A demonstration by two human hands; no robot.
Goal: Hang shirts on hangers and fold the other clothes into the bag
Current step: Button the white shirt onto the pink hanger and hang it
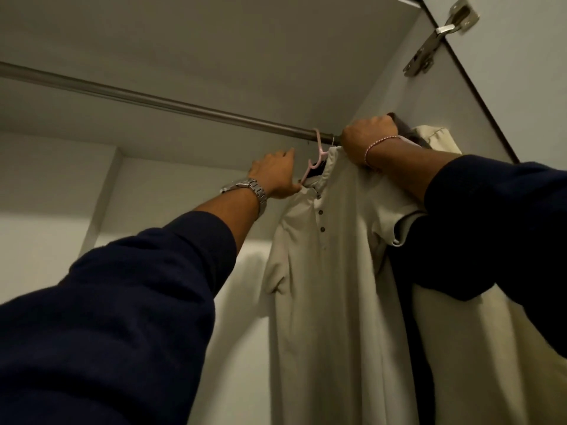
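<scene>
Shirts fill the right end of the wardrobe as I look up from the head camera. Biggest is the pale beige shirt (325,286) with dark buttons, hanging straight down below the closet rod (153,98), its collar just under the rod's right end. To its right, against the wardrobe side wall, a second cream garment (460,348) hangs, with something dark between the two. The rod itself runs from the left edge down to the right. My left hand (276,176), with a metal watch (245,188) on the wrist, sits just below the rod at the shirt's left shoulder, thumb touching the fabric near the collar, fingers loosely extended. My right hand (369,138) is up at the rod's right end, its fingers curled tight over the top of the shirt's right shoulder. A pink hanger (319,148) hooks over the rod between my hands, inside the collar. High on the right, well above the rod, is a door hinge (441,35).
</scene>
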